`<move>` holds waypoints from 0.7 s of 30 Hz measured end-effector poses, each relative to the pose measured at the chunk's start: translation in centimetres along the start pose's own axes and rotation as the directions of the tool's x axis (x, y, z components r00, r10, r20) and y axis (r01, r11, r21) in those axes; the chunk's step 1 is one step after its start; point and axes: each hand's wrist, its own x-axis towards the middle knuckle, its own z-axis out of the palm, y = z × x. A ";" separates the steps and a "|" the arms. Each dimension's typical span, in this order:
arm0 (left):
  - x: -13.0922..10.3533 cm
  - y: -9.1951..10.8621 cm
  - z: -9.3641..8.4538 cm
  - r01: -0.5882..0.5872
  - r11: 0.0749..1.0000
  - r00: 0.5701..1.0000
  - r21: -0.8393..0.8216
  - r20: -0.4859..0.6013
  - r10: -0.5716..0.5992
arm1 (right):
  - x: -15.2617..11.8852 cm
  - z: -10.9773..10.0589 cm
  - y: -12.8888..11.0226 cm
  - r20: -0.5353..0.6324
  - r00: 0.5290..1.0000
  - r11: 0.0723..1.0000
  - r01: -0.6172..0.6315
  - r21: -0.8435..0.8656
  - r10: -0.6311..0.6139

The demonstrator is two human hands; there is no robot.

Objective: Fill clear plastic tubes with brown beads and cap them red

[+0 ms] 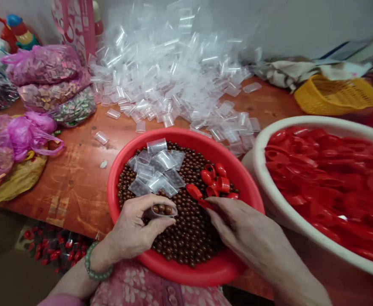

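Note:
My left hand (pixel 141 227) pinches a small clear plastic sleeve (pixel 164 215) between thumb and fingers, its mouth facing up and brown balls showing inside. My right hand (pixel 237 221) has its fingers closed on a red plastic cap (pixel 204 204) above the basin's right side. Under both hands, a red basin (pixel 114 170) holds many round brown balls (pixel 186 238). On the balls lie a heap of clear sleeves (pixel 156 170) and several loose red caps (pixel 221 182). The fingertips of my right hand are partly hidden.
A white tub (pixel 259 148) full of red plastic pieces (pixel 333 170) stands at the right. Behind the basin spreads a large pile of clear sleeves (pixel 173 76). Pink bags (pixel 46 63) lie at the left; a yellow basket (pixel 336 95) sits back right. Red-topped pieces (pixel 58 248) are low left.

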 end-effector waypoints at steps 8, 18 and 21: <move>0.2 0.4 0.4 0.050 0.989 0.999 -0.143 0.005 -0.050 | -0.5 -2.4 -1.9 0.067 0.938 0.613 -0.276 0.741 0.341; -0.1 0.2 0.5 0.183 0.962 0.981 -0.205 -0.030 -0.192 | 1.6 -1.3 -3.1 0.164 0.964 0.644 -0.263 0.718 0.211; 0.0 0.2 0.6 0.192 0.973 0.977 -0.132 -0.069 -0.202 | 1.5 -1.5 -4.1 -0.065 0.990 0.815 -0.065 0.576 0.125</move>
